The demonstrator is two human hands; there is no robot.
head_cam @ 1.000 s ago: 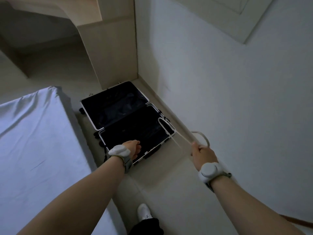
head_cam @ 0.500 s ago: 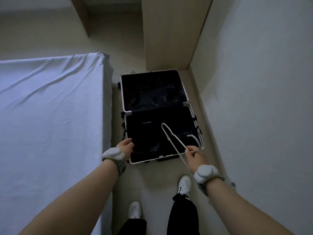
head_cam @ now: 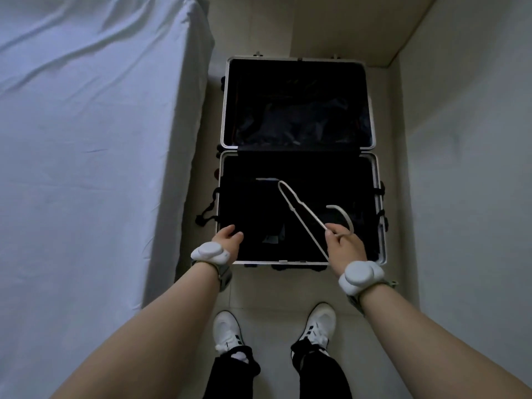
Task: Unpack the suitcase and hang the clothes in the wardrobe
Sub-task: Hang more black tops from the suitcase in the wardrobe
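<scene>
Now that the person has stepped up to face the suitcase (head_cam: pixel 299 64), the right hand (head_cam: pixel 344 249) pinches a hanger (head_cam: pixel 299 214) over it. The left hand (head_cam: pixel 227 237) reaches in, fingers loose. Dark clothes (head_cam: pixel 299 122) lie beyond both hands.

Both forearms are bare. Each wrist carries a rounded white device (head_cam: pixel 209 252) on a grey strap (head_cam: pixel 223 276); the right one (head_cam: pixel 361 277) looks alike. Black trousers (head_cam: pixel 230 375) meet white sneakers (head_cam: pixel 227 329) with dark side marks.
</scene>
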